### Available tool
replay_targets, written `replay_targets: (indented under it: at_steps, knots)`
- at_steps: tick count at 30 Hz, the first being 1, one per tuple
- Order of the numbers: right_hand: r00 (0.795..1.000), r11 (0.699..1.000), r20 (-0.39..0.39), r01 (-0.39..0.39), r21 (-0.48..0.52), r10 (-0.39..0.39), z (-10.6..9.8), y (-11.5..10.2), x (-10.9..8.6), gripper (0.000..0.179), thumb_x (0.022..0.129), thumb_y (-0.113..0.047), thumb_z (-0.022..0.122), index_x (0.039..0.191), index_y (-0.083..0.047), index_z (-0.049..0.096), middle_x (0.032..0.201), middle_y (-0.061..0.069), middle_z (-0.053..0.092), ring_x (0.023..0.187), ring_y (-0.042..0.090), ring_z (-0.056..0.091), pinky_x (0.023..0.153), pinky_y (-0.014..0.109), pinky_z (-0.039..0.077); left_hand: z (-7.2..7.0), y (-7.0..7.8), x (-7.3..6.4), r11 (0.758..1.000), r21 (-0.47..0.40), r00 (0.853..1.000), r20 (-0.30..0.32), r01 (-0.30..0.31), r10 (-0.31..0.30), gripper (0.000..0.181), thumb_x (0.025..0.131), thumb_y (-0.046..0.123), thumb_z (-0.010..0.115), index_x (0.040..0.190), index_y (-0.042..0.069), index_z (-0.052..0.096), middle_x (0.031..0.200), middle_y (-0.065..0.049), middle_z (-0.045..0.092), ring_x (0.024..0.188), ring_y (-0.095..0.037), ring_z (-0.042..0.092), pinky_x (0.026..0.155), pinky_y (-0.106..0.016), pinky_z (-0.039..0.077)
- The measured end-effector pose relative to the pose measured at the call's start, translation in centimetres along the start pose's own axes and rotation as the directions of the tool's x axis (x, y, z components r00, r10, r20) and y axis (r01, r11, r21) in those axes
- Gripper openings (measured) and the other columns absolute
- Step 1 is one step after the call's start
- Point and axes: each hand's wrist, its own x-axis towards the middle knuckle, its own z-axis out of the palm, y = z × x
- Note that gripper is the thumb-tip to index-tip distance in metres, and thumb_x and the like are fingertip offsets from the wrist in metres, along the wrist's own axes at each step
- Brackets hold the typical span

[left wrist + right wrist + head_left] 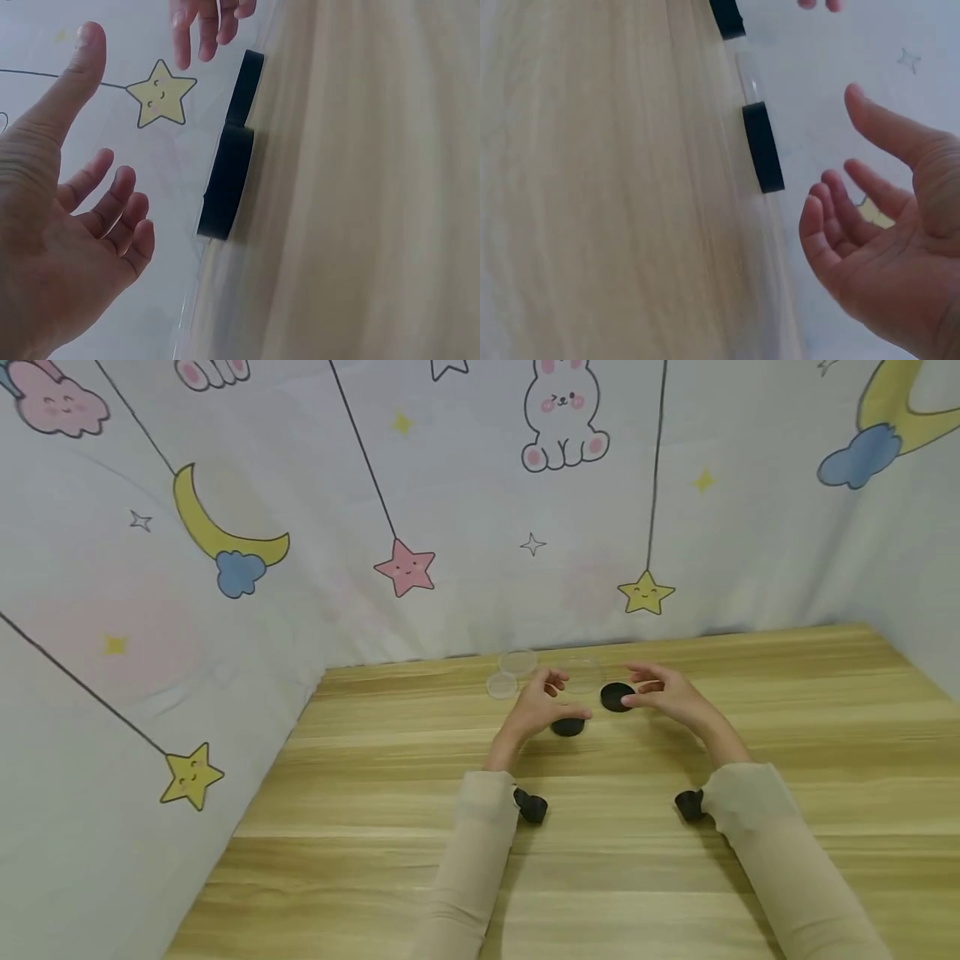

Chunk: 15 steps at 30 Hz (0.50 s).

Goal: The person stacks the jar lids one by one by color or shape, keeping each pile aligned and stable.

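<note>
A white cartoon-print fabric backdrop [480, 518] stands behind a wood-grain table [360, 835]. The left hand [534, 705] and right hand [669, 698] hold nothing, thumbs wide of loosely bent fingers. From the nearer flat, round black disc [567, 727], a clear round piece [585, 675] lies towards twelve, two smaller-looking clear rounds [517, 662] near ten, and the second black disc [616, 697] at two. Pinching each disc by opposite rims, levelly, should control it best. No brand or writing is legible.
</note>
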Motion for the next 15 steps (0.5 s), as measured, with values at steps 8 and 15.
replay_targets:
  at_steps: [8, 15]
  knots:
    - [1.0, 0.998, -0.005, -0.026, 0.049, 0.027, -0.4, 0.8, -0.2, 0.076, 0.094, -0.024, 0.065, 0.154, -0.004, 0.023, 0.154, 0.028, 0.029, 0.141, 0.047, 0.03, 0.11, 0.06, 0.035, 2.9, 0.9, 1.1, 0.999, 0.026, 0.999, -0.048, -0.025, 0.026, 0.066, 0.078, 0.022, 0.083, 0.13, -0.004, 0.05, 0.131, -0.02, 0.056, 0.114, -0.034, 0.052, 0.087, -0.027, 0.046]
    - [0.999, 0.999, -0.007, -0.034, 0.035, 0.035, 0.0, 1.9, 0.1, 0.074, 0.096, -0.022, 0.063, 0.153, 0.0, 0.023, 0.155, 0.028, 0.029, 0.141, 0.047, 0.031, 0.112, 0.06, 0.032, 4.8, 1.3, 2.0, 0.999, 0.051, 1.0, -0.024, 0.002, -0.001, 0.072, 0.079, 0.016, 0.082, 0.136, -0.006, 0.045, 0.134, -0.022, 0.052, 0.117, -0.031, 0.053, 0.096, -0.032, 0.049]
